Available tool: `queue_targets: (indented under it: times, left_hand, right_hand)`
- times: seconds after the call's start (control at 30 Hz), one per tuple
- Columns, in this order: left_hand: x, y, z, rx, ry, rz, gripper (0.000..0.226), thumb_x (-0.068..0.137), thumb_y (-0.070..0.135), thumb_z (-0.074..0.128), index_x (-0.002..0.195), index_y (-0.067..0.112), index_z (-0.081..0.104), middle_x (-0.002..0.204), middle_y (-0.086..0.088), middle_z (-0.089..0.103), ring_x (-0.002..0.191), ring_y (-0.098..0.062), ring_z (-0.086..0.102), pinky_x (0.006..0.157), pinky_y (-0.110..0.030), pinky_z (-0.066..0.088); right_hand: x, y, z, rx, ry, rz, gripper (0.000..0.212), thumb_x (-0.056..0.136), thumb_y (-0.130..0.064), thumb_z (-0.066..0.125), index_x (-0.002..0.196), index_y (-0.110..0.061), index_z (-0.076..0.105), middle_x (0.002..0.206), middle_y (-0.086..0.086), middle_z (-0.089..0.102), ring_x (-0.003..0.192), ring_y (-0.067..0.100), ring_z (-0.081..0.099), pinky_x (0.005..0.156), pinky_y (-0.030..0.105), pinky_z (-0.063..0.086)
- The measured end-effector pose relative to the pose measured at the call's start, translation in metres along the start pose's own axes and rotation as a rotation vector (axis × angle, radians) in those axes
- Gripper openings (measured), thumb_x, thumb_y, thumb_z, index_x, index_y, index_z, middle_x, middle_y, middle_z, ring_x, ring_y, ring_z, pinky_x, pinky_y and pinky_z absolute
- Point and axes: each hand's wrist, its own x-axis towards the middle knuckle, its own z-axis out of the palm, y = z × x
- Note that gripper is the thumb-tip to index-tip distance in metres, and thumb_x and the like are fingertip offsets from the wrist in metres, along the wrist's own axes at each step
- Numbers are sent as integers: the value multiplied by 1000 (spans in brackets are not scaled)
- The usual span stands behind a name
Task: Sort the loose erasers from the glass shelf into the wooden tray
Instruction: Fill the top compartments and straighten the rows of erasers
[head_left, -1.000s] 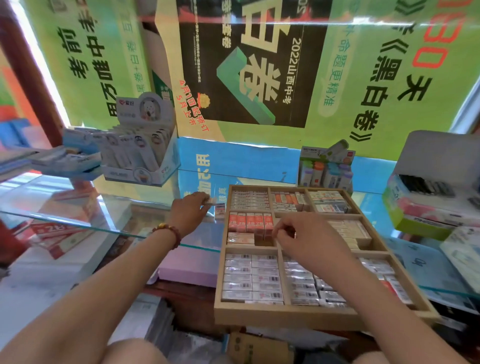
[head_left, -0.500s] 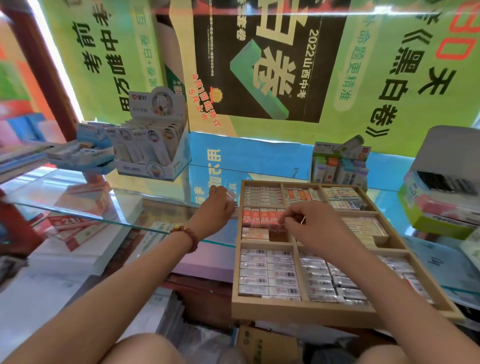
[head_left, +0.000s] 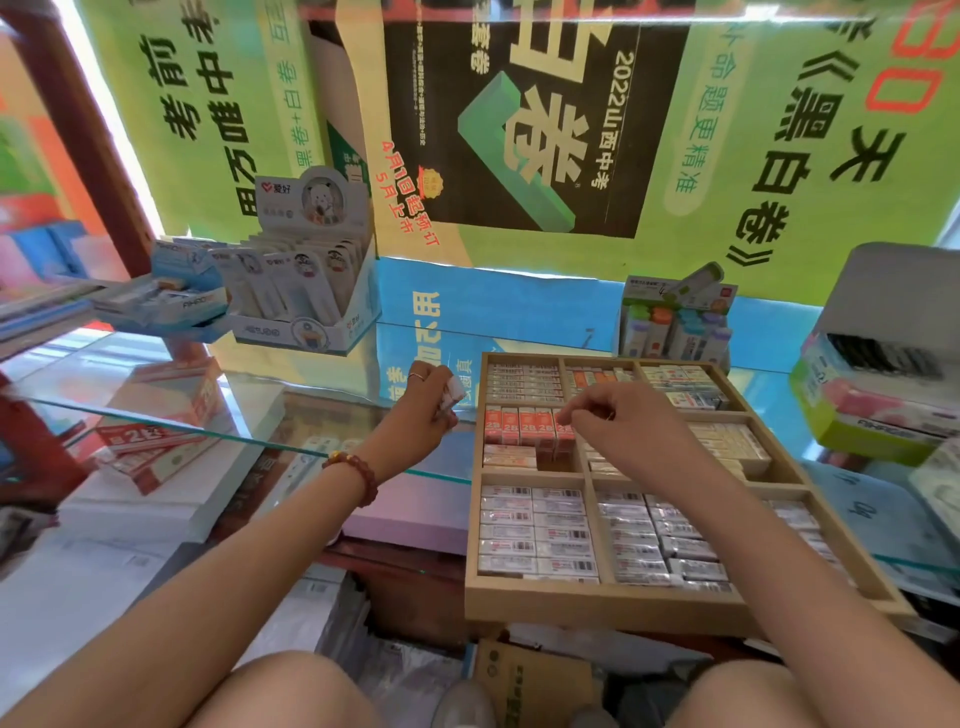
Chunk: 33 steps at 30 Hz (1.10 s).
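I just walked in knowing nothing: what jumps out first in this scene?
The wooden tray at lower right, its compartments packed with wrapped erasers, draws the eye first. The left hand pinches a white eraser above the glass shelf beside it, while the right hand reaches to the red 2B erasers. Bright green posters fill the back.

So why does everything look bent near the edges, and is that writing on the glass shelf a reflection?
Head view: the wide lens bows the edges, so the red post leans. Head view: yes, the glass shelf mirrors the backlit posters behind it. Head view: the far left is washed out and soft, while the wooden tray looks sharp.
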Motion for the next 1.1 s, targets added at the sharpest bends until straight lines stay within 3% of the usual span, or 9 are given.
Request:
queue_targets:
  times: [0.13, 0.2, 0.3, 0.4, 0.5, 0.67, 0.77, 0.9, 1.1]
  left_hand:
    - [-7, 28, -24, 74, 140, 167, 39, 68, -24, 37, 85, 11, 40, 97, -5, 31, 78, -7, 39, 77, -11, 34]
    - [-13, 60, -37, 195, 63, 241, 35, 69, -18, 39, 91, 8, 42, 106, -9, 32, 74, -22, 45, 68, -32, 42]
    - [-21, 102, -39, 457, -46, 272, 31, 80, -6, 45, 108, 8, 44, 119, -9, 31, 67, -26, 44, 55, -36, 37]
    - [-19, 113, -32, 547, 9, 360, 38, 76, -8, 52, 112, 4, 47, 117, -14, 40, 74, -29, 50, 52, -35, 34]
    - [-21, 112, -23, 519, -10, 425, 41, 72, -11, 53, 110, 1, 49, 110, -17, 45, 66, -30, 48, 46, -30, 26]
    - [-27, 98, -15, 228, 14, 133, 43, 79, 2, 58, 116, 21, 47, 106, 1, 38, 73, -25, 55, 64, -40, 49]
    - [-34, 84, -18, 306, -126, 87, 30, 86, 6, 51, 103, 26, 63, 108, 4, 40, 79, -21, 56, 73, -36, 50]
    - [-42, 78, -14, 429, -327, 60, 41, 88, 13, 44, 116, 37, 61, 121, 11, 44, 87, -19, 59, 77, -37, 51]
    - [-43, 76, -14, 518, -351, 74, 41, 90, 19, 43, 125, 38, 54, 128, 15, 49, 97, -19, 60, 81, -40, 52]
  right_hand:
    - [2, -6, 5, 92, -24, -98, 22, 92, -32, 58, 114, -27, 57, 81, -5, 58, 66, 3, 53, 56, 12, 40]
    - [2, -13, 10, 180, -84, -120, 34, 90, -41, 59, 121, -30, 49, 94, -4, 59, 74, 6, 59, 64, 19, 46]
    - [1, -20, 18, 335, -90, -179, 32, 89, -34, 62, 118, -24, 51, 99, -4, 64, 78, 13, 63, 70, 34, 53]
    - [0, -19, 18, 454, -33, -211, 26, 89, -20, 63, 112, -22, 51, 95, -5, 68, 76, 15, 63, 73, 34, 51]
    - [2, -12, 12, 521, 46, -185, 19, 90, -15, 62, 106, -22, 53, 66, -15, 63, 60, 8, 56, 56, 21, 46]
    - [10, 9, 1, 348, 187, -134, 11, 91, -15, 60, 93, -26, 62, 80, -10, 64, 68, 7, 56, 64, 23, 45]
    - [11, 21, -5, 223, 184, -95, 10, 89, -18, 64, 90, -28, 62, 89, -7, 64, 76, 8, 57, 69, 19, 44]
    - [13, 27, -2, 133, 127, -91, 11, 85, -18, 69, 85, -24, 60, 83, -10, 60, 69, -2, 51, 56, 6, 37]
    - [19, 32, -9, 247, 343, 3, 10, 89, -20, 64, 88, -26, 56, 84, -12, 59, 77, 13, 60, 74, 36, 54]
